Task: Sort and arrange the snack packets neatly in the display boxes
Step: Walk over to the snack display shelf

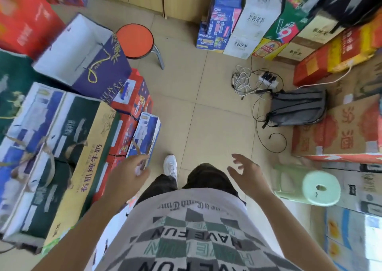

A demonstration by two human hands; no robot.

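Open purple box sat upper left on top of stacked cartons, with a white inside showing. What was in it could not be told from this angle. Below it were green-and-white milk cartons with paper handles, all shut. Red cartons were stacked just beside them, and a blue-white carton stood on the outer edge of that stack by the floor. More shut cartons ran along the right side, with a yellow-green beer carton among them at the top.

Snack packets could not be picked out anywhere. The shut cartons hid their contents and the edges of the picture were blurred.

Left hand was raised in front of the body, near the blue-white carton. It was motion-blurred, the fingers looked loosely stretched, and nothing was seen in it. Right hand was raised at about the same height, well apart from the left, palm inward, fingers spread and slightly bent, gripping nothing. Both forearms were bare.

The person wore a grey checked shirt, and a white shoe rested on the tiles. An orange stool stood at upper middle. A grey backpack lay on the floor at right, next to a power strip with tangled cables. A pale green paper roll sat at lower right, beside a light green plastic stool.
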